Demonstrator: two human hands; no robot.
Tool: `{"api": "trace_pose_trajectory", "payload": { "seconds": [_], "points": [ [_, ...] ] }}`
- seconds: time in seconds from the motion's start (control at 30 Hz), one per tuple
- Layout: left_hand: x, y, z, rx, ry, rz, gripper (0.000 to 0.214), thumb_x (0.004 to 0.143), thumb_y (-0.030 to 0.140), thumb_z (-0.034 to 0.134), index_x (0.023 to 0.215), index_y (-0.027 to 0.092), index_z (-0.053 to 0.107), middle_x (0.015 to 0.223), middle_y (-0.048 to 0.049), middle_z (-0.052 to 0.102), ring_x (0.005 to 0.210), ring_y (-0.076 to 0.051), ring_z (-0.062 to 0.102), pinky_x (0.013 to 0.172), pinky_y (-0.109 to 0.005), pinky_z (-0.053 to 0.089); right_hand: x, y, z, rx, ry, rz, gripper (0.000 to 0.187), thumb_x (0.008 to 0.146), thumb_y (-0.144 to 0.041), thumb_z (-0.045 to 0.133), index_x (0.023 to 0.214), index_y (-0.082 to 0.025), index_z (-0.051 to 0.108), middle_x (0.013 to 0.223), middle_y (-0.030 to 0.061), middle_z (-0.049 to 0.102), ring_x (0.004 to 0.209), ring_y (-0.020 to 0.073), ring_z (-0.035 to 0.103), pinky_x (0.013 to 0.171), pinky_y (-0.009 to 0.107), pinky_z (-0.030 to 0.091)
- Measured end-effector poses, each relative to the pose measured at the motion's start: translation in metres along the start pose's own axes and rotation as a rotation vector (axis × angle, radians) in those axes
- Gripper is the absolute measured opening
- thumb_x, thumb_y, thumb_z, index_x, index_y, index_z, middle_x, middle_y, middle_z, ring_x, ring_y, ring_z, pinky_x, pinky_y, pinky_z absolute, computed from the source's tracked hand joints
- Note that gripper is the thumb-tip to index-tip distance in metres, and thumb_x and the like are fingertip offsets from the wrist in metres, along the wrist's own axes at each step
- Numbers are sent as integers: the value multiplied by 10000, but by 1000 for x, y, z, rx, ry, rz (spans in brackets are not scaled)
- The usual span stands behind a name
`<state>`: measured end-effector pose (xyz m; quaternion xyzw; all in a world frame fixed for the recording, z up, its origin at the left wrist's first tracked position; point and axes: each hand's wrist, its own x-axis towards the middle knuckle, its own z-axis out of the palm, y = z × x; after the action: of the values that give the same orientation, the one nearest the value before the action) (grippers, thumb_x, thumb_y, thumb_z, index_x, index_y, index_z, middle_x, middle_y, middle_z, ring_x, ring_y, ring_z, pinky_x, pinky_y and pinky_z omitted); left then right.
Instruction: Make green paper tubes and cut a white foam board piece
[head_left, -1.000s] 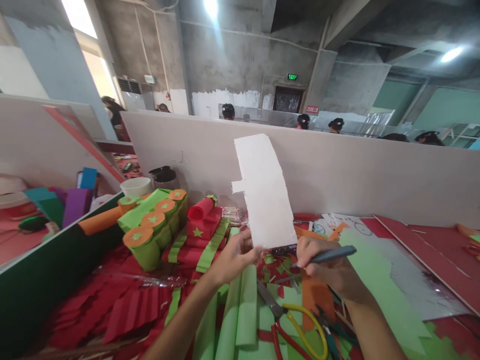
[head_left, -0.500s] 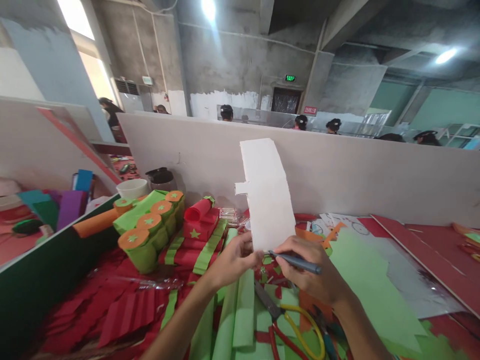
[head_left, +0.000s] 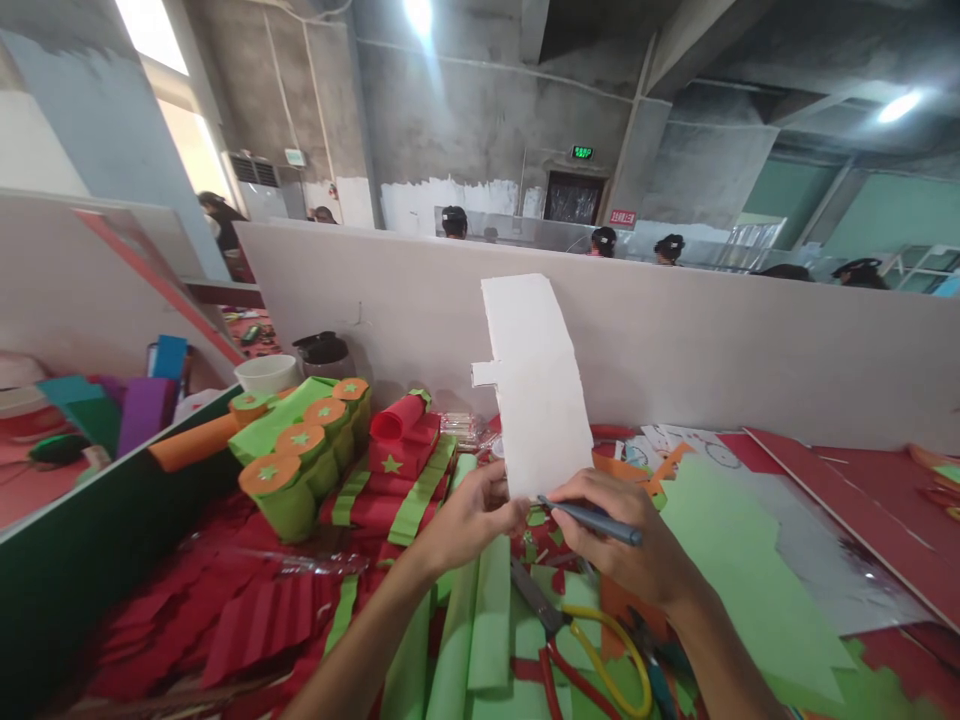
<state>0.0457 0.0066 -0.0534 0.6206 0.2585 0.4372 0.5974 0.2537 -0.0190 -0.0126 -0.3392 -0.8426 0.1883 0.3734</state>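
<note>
A white cardboard piece [head_left: 536, 385] with a curved right edge and a small tab on its left stands upright before me. Its lower left corner is pinched by my left hand [head_left: 480, 515], thumb in front. My right hand [head_left: 619, 525] is closed around a dark grey pen [head_left: 600, 522], whose tip meets the bottom edge of the cardboard. Below the hands lie pliers [head_left: 555, 620] with one red and one yellow handle, on top of light green paper [head_left: 491, 620].
To the left stand green paper rolls with orange star-marked tops [head_left: 300, 440] and a red paper model [head_left: 394, 460]. Red paper pieces [head_left: 255, 630] cover the near left. Light green sheets [head_left: 739, 560] lie right. A white partition [head_left: 712, 350] closes the back; people sit beyond it.
The pen tip has shifted very slightly along the bottom edge of the cardboard. Both hands keep their hold, and the view has moved a little.
</note>
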Motion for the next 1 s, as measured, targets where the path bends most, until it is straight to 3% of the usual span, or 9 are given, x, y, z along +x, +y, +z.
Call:
{"api": "trace_pose_trajectory", "payload": {
  "seconds": [1.0],
  "points": [
    [1,0,0,25,-3,-20,362,785,335,741,1056,119,637,676,0,604,582,-113,520,566,-219,420,0,0,-2,10,-27,33,120,879,-166,599,951,-233,668,813,2,659,717,145,597,657,259,454]
  ]
}}
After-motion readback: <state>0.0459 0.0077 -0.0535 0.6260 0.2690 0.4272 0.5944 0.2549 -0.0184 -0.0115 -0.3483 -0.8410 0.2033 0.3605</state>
